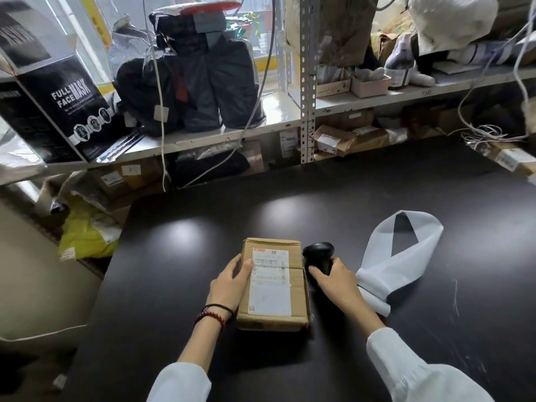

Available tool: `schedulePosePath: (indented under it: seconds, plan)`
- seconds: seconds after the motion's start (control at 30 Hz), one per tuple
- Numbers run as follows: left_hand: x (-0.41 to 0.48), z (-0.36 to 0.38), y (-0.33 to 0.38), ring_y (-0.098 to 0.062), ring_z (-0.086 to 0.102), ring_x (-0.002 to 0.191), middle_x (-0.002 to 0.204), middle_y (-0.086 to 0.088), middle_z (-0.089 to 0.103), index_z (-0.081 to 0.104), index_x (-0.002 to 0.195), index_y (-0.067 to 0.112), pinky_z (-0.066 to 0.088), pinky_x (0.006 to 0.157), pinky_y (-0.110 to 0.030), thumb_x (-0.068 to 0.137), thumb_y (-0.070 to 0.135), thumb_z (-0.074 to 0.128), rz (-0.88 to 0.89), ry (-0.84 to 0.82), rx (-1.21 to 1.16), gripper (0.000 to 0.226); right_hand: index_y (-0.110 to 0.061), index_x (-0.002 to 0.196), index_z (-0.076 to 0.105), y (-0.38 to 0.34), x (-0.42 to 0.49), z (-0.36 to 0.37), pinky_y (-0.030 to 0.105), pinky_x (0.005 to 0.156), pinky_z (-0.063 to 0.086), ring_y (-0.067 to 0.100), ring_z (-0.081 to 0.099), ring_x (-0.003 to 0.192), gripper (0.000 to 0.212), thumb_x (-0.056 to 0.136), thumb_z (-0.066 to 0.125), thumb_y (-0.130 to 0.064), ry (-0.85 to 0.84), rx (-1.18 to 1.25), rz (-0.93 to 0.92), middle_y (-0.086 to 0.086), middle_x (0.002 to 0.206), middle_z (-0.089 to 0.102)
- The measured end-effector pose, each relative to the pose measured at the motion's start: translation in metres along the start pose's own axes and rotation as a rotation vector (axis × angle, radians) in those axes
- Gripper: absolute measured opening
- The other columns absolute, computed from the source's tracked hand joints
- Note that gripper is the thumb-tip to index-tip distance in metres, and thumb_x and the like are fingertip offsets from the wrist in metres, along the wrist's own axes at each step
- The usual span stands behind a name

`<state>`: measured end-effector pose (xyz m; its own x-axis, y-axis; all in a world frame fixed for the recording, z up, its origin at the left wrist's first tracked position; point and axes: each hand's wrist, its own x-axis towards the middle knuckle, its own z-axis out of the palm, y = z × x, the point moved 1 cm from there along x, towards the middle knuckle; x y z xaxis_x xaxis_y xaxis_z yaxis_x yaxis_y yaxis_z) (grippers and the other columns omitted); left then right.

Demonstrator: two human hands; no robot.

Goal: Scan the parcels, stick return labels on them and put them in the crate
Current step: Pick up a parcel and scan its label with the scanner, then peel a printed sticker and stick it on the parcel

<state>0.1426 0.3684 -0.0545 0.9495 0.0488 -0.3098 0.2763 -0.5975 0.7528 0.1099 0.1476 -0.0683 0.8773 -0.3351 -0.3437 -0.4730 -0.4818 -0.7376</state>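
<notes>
Head view, from left to right: a yellow bag lies on the floor off the left edge of the dark table. On the near middle of the table sits the cardboard parcel, flat, with its white shipping label facing up. The left hand holds the parcel's left edge, thumb laid on top beside the barcode and the other fingers curled round the side. Just beside the parcel's far right corner is the black scanner, and the right hand has its fingers wrapped round the handle. Further right a looped white paper strip lies on the table, probably label backing. No crate is in view.

The step in hand looks like the scan. To do it well, the left hand should pin the parcel flat and slide its thumb clear of the barcode. The right hand should lift the scanner, tip its head down over the far part of the label and aim squarely at the bars from a little way off, so that glare from the overhead light does not spoil the read.
</notes>
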Motion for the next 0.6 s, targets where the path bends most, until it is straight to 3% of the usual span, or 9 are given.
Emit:
schedulePosePath:
  seconds: [0.1,0.17,0.27,0.33,0.4,0.5,0.6]
  plan:
    - [-0.005,0.003,0.004,-0.01,0.056,0.087,0.108,0.003,0.062,0.047,0.135,0.029,0.044,0.065,-0.021,0.095,0.046,0.046,0.035,0.05,0.055,0.044,-0.008,0.127,0.049,0.002,-0.004,0.003,0.029,0.084,0.037,0.03,0.053,0.117,0.044,0.096,0.054,-0.039,-0.015,0.032,-0.002,0.012,0.125,0.06]
    - [-0.002,0.004,0.009,-0.019,0.058,0.101,0.119,-0.003,0.061,0.042,0.138,0.027,0.05,0.084,-0.033,0.093,0.044,0.049,0.048,0.075,0.125,0.048,-0.01,0.121,0.052,0.001,-0.005,0.003,0.029,0.08,0.037,0.028,0.055,0.11,0.041,0.096,0.051,-0.043,-0.009,0.022,-0.027,0.011,0.119,0.062]
    - [0.006,0.01,0.025,-0.024,0.044,0.121,0.134,-0.004,0.047,0.04,0.138,0.019,0.039,0.102,-0.037,0.088,0.031,0.059,0.235,0.215,0.288,0.054,-0.01,0.109,0.055,0.003,-0.006,-0.002,0.03,0.074,0.037,0.024,0.055,0.094,0.039,0.096,0.05,-0.047,0.045,-0.009,-0.057,0.01,0.109,0.065]
    - [0.006,0.02,0.044,-0.022,0.044,0.119,0.129,-0.001,0.049,0.049,0.131,0.019,0.04,0.098,-0.035,0.085,0.021,0.063,0.486,0.293,0.317,0.049,-0.012,0.11,0.06,0.008,-0.008,-0.01,0.029,0.078,0.041,0.024,0.059,0.097,0.035,0.095,0.054,-0.042,0.162,0.052,-0.082,0.007,0.104,0.067]
    - [0.007,0.035,0.063,-0.02,0.053,0.108,0.117,0.003,0.059,0.059,0.119,0.023,0.044,0.088,-0.033,0.083,0.022,0.062,0.728,0.268,0.327,0.036,-0.014,0.098,0.064,0.015,-0.013,-0.022,0.026,0.074,0.04,0.023,0.061,0.089,0.021,0.095,0.057,-0.034,0.353,0.108,-0.148,0.004,0.093,0.067]
    - [0.005,0.066,0.088,-0.015,0.06,0.092,0.098,0.011,0.066,0.065,0.099,0.028,0.045,0.077,-0.031,0.081,0.03,0.052,1.001,0.116,0.398,0.023,-0.011,0.079,0.06,0.036,-0.022,-0.042,0.031,0.07,0.041,0.027,0.057,0.076,0.019,0.093,0.059,-0.024,0.629,0.098,-0.183,0.005,0.076,0.062]
    - [0.006,0.101,0.102,-0.016,0.064,0.083,0.088,0.011,0.069,0.067,0.089,0.029,0.047,0.073,-0.032,0.079,0.027,0.055,1.148,-0.017,0.491,0.016,-0.01,0.076,0.059,0.057,-0.029,-0.056,0.032,0.067,0.04,0.028,0.054,0.074,0.021,0.092,0.061,-0.024,0.713,0.024,-0.14,0.002,0.07,0.056]
